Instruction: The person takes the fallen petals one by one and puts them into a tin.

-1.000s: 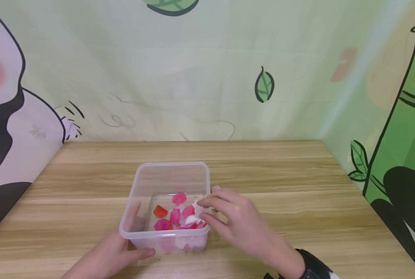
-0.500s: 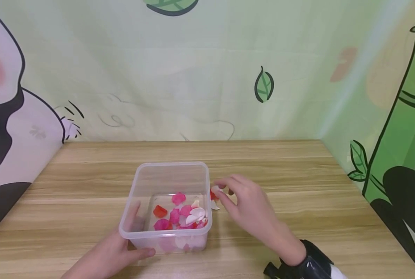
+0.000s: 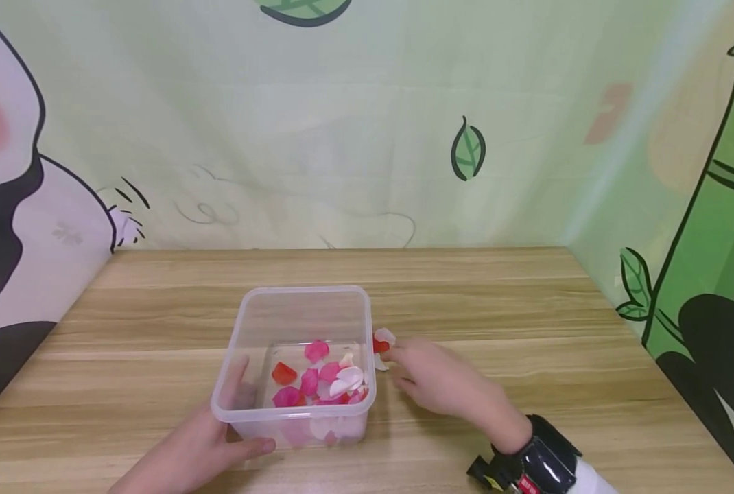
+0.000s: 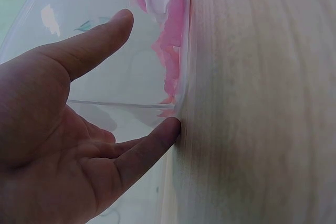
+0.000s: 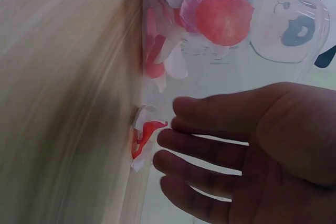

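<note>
A clear plastic container [image 3: 293,415] stands on the table with pink, red and white petals in it, among them a white petal [image 3: 346,379] and a pink petal [image 3: 316,351]. My left hand [image 3: 203,440] rests against its near left corner, thumb along the front wall and extended fingers along the side. Just outside the right wall lie a red petal [image 5: 150,132] and white petals [image 3: 385,335]. My right hand [image 3: 437,381] is low beside them, index fingertip right at the petals in the head view. In the right wrist view its fingers are loosely extended, with nothing seen between them.
The wooden table [image 3: 496,295] reaches back to a green printed cloth backdrop [image 3: 354,137] with panda and bamboo drawings at the sides. A black strap with a device [image 3: 536,463] sits on the right wrist.
My right hand has gone from above the container's right rim out to the petals beside it, and lower. A white petal is newly visible on the pile inside. The left hand has stayed still.
</note>
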`<control>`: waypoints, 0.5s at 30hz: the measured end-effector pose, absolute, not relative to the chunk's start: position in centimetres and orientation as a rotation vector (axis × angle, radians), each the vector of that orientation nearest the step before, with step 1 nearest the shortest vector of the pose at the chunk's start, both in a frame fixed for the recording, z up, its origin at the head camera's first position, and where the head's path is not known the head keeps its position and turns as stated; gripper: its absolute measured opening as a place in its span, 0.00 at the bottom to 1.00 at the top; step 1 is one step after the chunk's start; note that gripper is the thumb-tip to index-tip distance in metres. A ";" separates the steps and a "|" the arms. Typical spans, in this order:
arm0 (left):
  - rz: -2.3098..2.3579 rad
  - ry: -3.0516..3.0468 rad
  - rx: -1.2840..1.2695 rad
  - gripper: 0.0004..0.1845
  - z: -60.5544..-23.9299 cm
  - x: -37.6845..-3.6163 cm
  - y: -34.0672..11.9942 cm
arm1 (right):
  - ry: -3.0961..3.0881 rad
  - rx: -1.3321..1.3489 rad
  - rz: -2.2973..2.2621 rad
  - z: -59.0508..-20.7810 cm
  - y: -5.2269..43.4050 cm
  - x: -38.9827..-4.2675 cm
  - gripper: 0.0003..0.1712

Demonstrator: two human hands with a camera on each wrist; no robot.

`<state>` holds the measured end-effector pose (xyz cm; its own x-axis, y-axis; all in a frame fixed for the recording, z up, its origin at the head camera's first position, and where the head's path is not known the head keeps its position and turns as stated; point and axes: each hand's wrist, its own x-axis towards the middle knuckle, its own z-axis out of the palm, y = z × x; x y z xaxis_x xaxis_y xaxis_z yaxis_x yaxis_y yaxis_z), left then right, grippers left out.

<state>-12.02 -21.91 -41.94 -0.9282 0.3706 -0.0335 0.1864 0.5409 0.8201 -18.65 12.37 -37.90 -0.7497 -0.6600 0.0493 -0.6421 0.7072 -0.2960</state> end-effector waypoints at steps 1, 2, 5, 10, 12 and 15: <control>1.341 2.572 0.482 0.63 -42.0 -12.0 -21.9 | 2.821 -1.115 -0.434 -38.0 12.5 -18.6 0.21; 1.351 2.565 0.485 0.63 -42.0 -12.0 -21.9 | 2.801 -1.151 -0.418 -38.2 12.6 -18.7 0.22; 1.354 2.564 0.492 0.63 -42.0 -12.0 -21.9 | 2.762 -1.228 -0.392 -38.6 12.7 -18.8 0.24; 1.338 2.574 0.486 0.63 -41.9 -12.0 -21.9 | 2.700 -1.211 -0.349 -39.0 12.8 -18.8 0.27; 1.314 2.594 0.471 0.63 -41.8 -12.0 -21.9 | 2.677 -1.177 -0.343 -39.1 12.8 -18.8 0.28; 1.276 2.631 0.466 0.63 -41.8 -11.9 -21.9 | 2.673 -1.171 -0.349 -39.1 12.7 -18.8 0.25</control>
<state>-11.94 -21.90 -41.83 -0.9346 0.3548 -0.0249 0.2001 0.5822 0.7880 -18.80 12.74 -39.06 -0.6656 -0.7410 -0.0892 -0.6932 0.6580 -0.2942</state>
